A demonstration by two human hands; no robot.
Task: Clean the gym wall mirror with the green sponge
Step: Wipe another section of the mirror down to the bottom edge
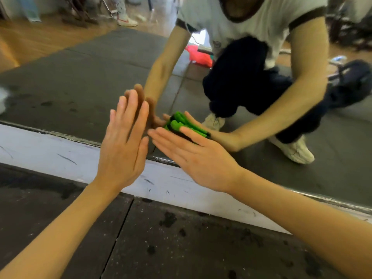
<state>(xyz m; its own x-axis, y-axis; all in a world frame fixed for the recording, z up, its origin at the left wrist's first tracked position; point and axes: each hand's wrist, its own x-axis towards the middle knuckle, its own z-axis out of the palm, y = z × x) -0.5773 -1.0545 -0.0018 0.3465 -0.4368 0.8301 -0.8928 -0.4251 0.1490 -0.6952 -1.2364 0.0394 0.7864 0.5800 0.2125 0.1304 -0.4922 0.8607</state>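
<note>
The wall mirror (80, 77) fills the upper part of the head view and reflects me crouching in front of it. My left hand (124, 141) lies flat against the glass with its fingers stretched upward and nothing in it. Just to the right, my right hand (193, 158) presses the green sponge (175, 125) against the glass near the mirror's bottom edge. Most of the sponge is hidden under my fingers, and its green edge shows beyond the fingertips together with its reflection.
A scuffed white baseboard (50, 150) runs under the mirror. Dark floor mats (181, 238) with wet spots lie below my arms. The reflection shows a wooden floor, a red bag (198, 55), a dark bag (354, 77) and another person's legs far back.
</note>
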